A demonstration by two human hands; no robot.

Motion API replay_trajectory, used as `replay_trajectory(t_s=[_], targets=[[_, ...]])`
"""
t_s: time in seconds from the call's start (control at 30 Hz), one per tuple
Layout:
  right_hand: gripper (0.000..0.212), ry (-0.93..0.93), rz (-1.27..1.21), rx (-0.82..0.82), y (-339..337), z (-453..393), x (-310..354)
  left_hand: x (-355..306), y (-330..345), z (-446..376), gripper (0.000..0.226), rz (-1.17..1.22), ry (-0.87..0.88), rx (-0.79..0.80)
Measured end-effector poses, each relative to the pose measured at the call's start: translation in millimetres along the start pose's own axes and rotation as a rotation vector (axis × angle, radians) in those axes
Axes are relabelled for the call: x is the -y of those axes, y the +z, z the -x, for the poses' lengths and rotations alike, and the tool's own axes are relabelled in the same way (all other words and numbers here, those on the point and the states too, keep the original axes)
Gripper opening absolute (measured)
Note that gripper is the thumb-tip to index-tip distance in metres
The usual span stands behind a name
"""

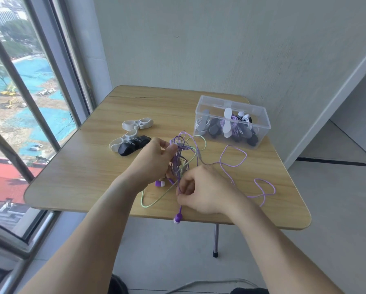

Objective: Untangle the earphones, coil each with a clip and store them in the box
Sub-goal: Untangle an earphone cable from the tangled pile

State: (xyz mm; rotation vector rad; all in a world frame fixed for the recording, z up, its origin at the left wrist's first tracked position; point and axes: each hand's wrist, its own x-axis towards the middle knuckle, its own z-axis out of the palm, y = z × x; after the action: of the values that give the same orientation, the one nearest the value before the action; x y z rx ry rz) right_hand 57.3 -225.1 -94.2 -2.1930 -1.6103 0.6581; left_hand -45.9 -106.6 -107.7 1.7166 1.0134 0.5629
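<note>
A tangle of purple and pale green earphone cables [183, 154] hangs above the middle of the wooden table [88, 166]. My left hand [154, 160] pinches the top of the tangle. My right hand [201, 189] pinches a purple cable lower down, and a purple earbud [177, 218] dangles below it. Another purple-and-white earbud [160, 183] shows under my left hand. A light purple cable [237, 164] trails in loops to the right. Three cable clips lie at the left: two white [138, 123] [122, 140], one black [133, 145]. The clear plastic box [201, 105] stands at the back right, holding several coiled earphones.
The table stands in a corner, with a large window [18, 102] to the left and a grey wall behind. One metal table leg [215, 240] shows below the front edge. A grey cable [199, 284] lies on the floor near my feet.
</note>
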Motion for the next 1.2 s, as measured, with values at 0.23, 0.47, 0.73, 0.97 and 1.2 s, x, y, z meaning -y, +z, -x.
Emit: replay_trajectory(t_s=[0.23,0.47,0.73,0.97,1.2], targets=[[0.006,0.023,-0.566,0.253,-10.7,1.4,-9.8,1.6,-5.9,-0.6,0.024,-0.02,0.008,0.017],[0.008,0.038,-0.856,0.159,-9.2,1.1,-4.3,3.5,-8.3,-1.5,0.022,0.025,-0.003,0.014],[0.036,0.117,-0.598,-0.198,-5.7,-11.5,-20.3,2.2,-9.0,-1.5,0.017,0.165,-0.054,0.029],[0.016,0.14,-0.638,-0.356,-4.0,-18.9,-27.5,-4.5,-10.4,5.1,0.027,0.385,-0.15,0.113],[0.014,0.112,-0.758,-0.259,1.5,-25.3,-26.8,-1.3,-12.2,2.2,0.019,0.451,-0.178,0.13]])
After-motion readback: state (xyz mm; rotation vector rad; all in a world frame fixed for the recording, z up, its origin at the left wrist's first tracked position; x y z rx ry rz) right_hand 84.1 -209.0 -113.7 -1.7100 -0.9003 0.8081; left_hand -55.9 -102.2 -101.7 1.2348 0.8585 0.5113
